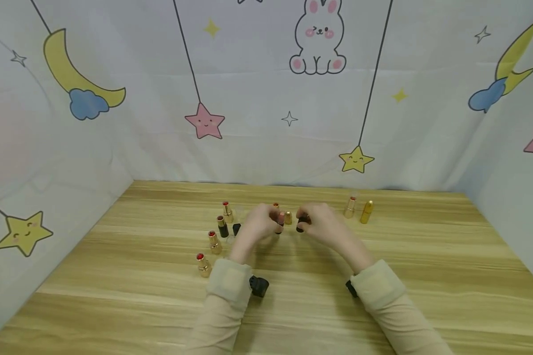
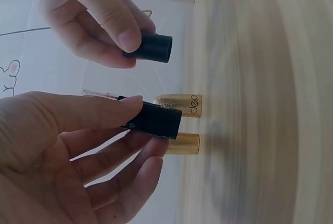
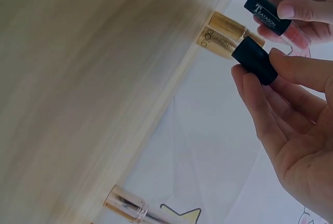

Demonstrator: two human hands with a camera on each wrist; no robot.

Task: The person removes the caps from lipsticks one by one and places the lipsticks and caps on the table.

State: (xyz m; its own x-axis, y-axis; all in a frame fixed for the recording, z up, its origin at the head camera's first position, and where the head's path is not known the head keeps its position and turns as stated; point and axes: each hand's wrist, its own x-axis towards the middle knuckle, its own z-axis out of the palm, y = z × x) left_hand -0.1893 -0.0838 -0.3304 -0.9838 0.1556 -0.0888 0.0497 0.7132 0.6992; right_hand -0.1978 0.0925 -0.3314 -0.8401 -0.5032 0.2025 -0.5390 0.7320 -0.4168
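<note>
Evidently, both hands are working on either side of a small gold dome-topped metallic cap (image 1: 288, 218) that stands upright on the pale wood-grain worktop (image 1: 302, 305); it serves as the landmark here. Just left of that gold cap, the left hand (image 1: 259, 221) pinches a black cylindrical lipstick with a pink upper part (image 3: 271, 19) between thumb and fingers, its pink end up and white lettering on its black base. Just right of the gold cap, the right hand (image 1: 323, 222) has its thumb and fingertips closed round a plain black cylindrical cap (image 3: 255, 60), held apart from the lipstick.

Close beside the gold cap, on its left, stands a gold cylindrical tube (image 2: 188, 143), partly hidden by the left hand. Farther left of the gold cap are a black-and-gold lipstick with a red top (image 1: 222, 227) and three shiny gold lipsticks with red tops (image 1: 214, 243), all upright. Well to the right of the gold cap stand a rose-gold tube with a clear upper part (image 1: 350, 207) and a gold bullet-shaped tube (image 1: 366, 212). Beyond the gold cap hangs a white cloth printed with cartoon stars (image 1: 248, 158).
</note>
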